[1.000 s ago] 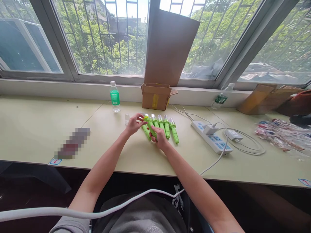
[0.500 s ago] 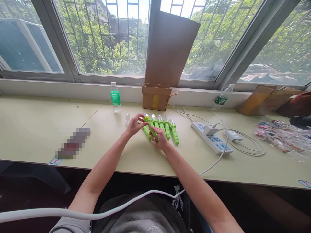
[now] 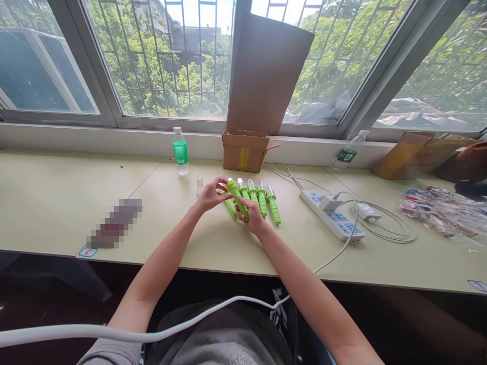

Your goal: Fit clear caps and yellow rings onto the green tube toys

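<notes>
My right hand [image 3: 251,215] is wrapped round the lower handle of a green light stick [image 3: 236,195], which is tilted with its top towards the left. At its upper end, by the yellow ring, my left hand [image 3: 211,194] curls its fingers round the stick, with the thumb stretched along its near side. Another green stick [image 3: 230,208] lies partly hidden under the hands. Several matching sticks [image 3: 273,205] with clear caps lie side by side just right of my hands. A small clear cap [image 3: 200,185] stands on the table, left of my left hand.
Behind the sticks is an open cardboard box [image 3: 244,152], with a water bottle [image 3: 180,152] to its left. A power strip [image 3: 332,215] with cables lies to the right, near bagged small items [image 3: 443,210]. A white cable [image 3: 205,306] crosses in front of my body.
My left fingers have shifted slightly at the top of the stick, and the thumb looks a little straighter. My right hand keeps its grip; the other things stay put.
</notes>
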`<state>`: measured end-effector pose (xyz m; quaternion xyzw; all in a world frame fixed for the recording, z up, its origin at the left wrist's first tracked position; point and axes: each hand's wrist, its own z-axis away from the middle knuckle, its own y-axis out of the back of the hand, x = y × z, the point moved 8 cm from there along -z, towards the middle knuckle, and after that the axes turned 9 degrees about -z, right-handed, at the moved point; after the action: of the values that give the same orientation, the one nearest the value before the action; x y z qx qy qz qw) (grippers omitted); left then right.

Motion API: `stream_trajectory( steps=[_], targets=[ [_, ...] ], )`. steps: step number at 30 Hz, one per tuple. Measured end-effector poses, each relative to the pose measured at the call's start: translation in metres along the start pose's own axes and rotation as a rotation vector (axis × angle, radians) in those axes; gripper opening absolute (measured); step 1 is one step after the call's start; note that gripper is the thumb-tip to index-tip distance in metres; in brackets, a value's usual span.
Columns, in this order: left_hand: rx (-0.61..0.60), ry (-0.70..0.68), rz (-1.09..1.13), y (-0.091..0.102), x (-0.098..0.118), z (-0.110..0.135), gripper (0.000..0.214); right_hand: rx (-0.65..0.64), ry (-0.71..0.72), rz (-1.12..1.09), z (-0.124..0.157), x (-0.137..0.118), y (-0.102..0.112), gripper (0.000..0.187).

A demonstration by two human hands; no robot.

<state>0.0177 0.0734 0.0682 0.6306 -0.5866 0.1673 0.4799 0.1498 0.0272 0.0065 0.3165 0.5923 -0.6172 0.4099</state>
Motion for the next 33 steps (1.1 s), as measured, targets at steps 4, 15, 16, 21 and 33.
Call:
stream_trajectory(
  steps=[4, 15, 16, 21, 33],
  targets=[
    [0.005, 0.023, 0.008, 0.002, -0.005, -0.001, 0.046, 0.008, -0.052, -0.028, 0.000, 0.003, 0.000, 0.033],
    [0.054, -0.005, -0.038, 0.004, -0.002, -0.001, 0.048, 0.013, -0.139, -0.107, 0.002, 0.006, -0.001, 0.026],
    [0.049, -0.010, -0.036, 0.003, -0.001, -0.001, 0.049, 0.017, -0.142, -0.111, 0.002, 0.007, 0.000, 0.027],
    [0.059, 0.003, -0.002, 0.003, -0.003, -0.002, 0.044, -0.029, -0.172, -0.078, 0.001, 0.011, 0.000, 0.029],
    [0.039, 0.027, 0.028, 0.005, -0.008, -0.003, 0.036, -0.075, -0.164, -0.089, 0.001, 0.009, -0.003, 0.031]
  ],
)
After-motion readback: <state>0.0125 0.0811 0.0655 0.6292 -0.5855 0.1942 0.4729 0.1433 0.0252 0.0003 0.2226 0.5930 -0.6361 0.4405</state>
